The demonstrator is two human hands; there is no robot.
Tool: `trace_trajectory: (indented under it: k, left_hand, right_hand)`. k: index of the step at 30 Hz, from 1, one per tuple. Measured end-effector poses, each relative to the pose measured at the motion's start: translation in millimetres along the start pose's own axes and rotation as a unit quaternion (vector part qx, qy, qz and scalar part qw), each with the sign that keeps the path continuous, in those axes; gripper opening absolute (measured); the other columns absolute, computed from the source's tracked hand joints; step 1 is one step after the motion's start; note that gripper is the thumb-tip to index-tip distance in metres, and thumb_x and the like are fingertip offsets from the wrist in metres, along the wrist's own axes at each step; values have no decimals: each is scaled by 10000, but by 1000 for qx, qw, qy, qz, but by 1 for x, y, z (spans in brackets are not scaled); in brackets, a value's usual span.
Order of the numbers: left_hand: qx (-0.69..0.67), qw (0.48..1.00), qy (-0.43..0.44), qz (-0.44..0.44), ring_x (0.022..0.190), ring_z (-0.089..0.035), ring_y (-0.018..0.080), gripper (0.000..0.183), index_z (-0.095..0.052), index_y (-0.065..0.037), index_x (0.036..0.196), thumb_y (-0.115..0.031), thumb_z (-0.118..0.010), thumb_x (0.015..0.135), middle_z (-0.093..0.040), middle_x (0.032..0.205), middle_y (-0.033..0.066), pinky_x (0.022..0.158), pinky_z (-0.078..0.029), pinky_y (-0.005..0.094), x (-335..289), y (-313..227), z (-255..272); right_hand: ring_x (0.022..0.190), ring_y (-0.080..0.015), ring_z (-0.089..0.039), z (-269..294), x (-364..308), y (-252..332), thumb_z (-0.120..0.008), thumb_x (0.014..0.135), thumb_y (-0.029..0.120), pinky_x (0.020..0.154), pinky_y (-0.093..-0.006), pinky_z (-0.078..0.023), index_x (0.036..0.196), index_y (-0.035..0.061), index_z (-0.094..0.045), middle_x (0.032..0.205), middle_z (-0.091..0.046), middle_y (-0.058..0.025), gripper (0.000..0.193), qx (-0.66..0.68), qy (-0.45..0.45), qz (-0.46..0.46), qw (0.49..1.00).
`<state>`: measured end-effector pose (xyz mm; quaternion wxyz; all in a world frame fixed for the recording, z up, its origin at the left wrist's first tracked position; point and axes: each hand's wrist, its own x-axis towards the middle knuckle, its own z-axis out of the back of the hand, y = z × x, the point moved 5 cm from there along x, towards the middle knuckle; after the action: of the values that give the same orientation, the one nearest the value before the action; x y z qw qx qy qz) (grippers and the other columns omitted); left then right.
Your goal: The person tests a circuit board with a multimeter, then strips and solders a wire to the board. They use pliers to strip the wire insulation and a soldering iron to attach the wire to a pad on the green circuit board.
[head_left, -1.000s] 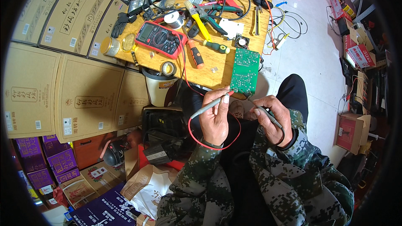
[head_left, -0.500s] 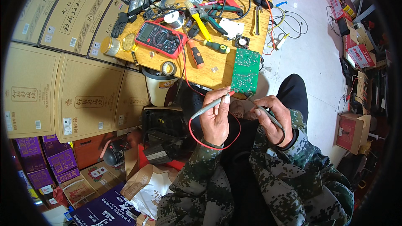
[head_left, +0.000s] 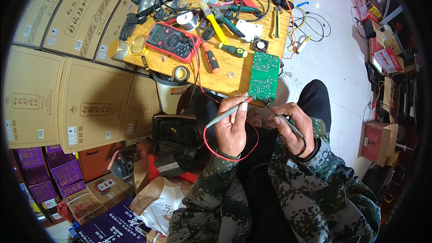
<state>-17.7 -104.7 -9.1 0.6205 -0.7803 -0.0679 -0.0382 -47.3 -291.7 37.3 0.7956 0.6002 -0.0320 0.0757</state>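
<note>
My left hand (head_left: 231,128) pinches a grey test probe (head_left: 223,116) with a red tip and red lead, its tip at the lower left edge of a green circuit board (head_left: 264,75). In my right hand (head_left: 293,128) is a second test probe (head_left: 290,124) with a dark lead, its tip close to the board's lower edge; whether it touches I cannot tell. The board lies solder side up at the table's right front corner, jutting past the edge. A red multimeter (head_left: 173,42) with digits on its display lies further left, the red lead running from it.
On the wooden table (head_left: 180,63) lie screwdrivers (head_left: 210,58), a yellow-handled brush (head_left: 215,22), a solder spool (head_left: 186,20), a tape roll (head_left: 181,73), a small fan (head_left: 259,44) and green-handled pliers (head_left: 229,24). Cardboard boxes (head_left: 96,103) stack up at left. Cables (head_left: 315,27) lie on the floor at right.
The multimeter display, blank-looking before, now shows digits. My hands, the probes and the board have hardly moved.
</note>
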Motion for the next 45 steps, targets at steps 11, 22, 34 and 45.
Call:
trace_trajectory:
  k: [11, 22, 34, 45]
  left_hand:
    - [11, 1000, -6, -23, 1175, -653, 258, 161, -585, 22, 1201, -5, -581, 1043, -655, 1221, 180, 1057, -529, 401, -4, -11, 4]
    - [207, 975, 78, -15, 1016, -690, 197, 368, -616, 17, 1378, 78, -553, 1020, -694, 1207, 165, 902, -564, 326, -32, -40, 3]
    - [-41, 971, 181, 153, 1463, -484, 308, 902, -225, -23, 1662, 208, -312, 794, -366, 1666, 177, 1178, -416, 425, -61, -41, 4]
    - [-265, 946, 151, 111, 1488, -415, 411, 567, -454, -3, 1471, -36, -532, 910, -463, 1554, 282, 1261, -245, 560, -74, -30, -2]
  right_hand:
    - [845, -264, -728, 7, -2, 4, -677, 965, 46, 763, -341, -563, 1083, -23, -678, 966, -722, -143, 137, -9, -22, 55, 998]
    - [897, -293, -756, -10, -12, 15, -625, 905, -102, 788, -345, -592, 1328, 5, -611, 1072, -734, -167, 436, 46, 117, -27, 992]
    - [1053, -366, -711, -35, -26, 33, -699, 828, 7, 912, -410, -568, 1437, 27, -549, 1228, -683, -190, 627, 111, 233, 34, 966]
    - [1009, -321, -699, -32, -35, 25, -734, 900, -13, 885, -394, -562, 1178, 33, -650, 1089, -692, -121, 293, 116, 170, 38, 978]
